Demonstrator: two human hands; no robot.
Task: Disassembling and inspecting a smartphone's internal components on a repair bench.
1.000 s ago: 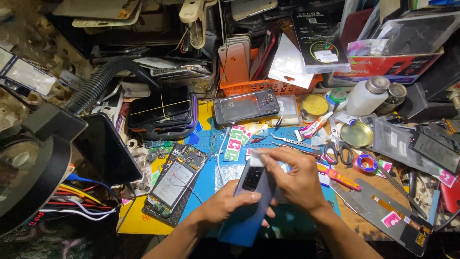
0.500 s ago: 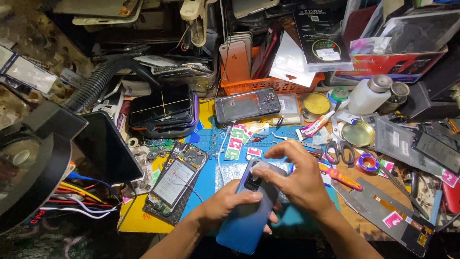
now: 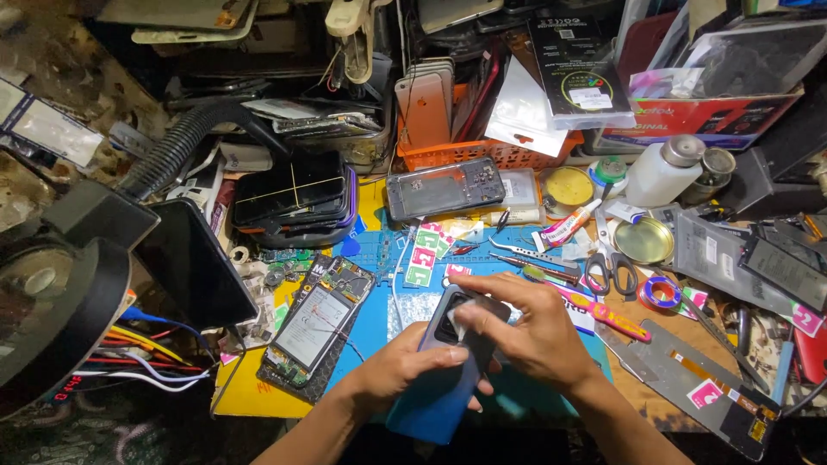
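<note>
We are working over the blue mat (image 3: 370, 344). Our left hand (image 3: 401, 372) is cradling the blue phone back cover (image 3: 439, 379) from below, fingers wrapped closed. Our right hand (image 3: 538, 331) is arching over its camera end, fingertips pinching a small white piece (image 3: 458, 317).

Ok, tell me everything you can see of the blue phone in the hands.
The blue phone shows its back: a smooth, glossy-looking shell, grey-blue at the top and deepening to bright blue at the lower end, with a dark rectangular camera block in the upper corner. It is tilted, top end pointing away from the person, above the blue work mat. The left hand grips it from the left side and beneath; the right hand presses a small pale piece against the camera block. Its screen side is hidden.
</note>
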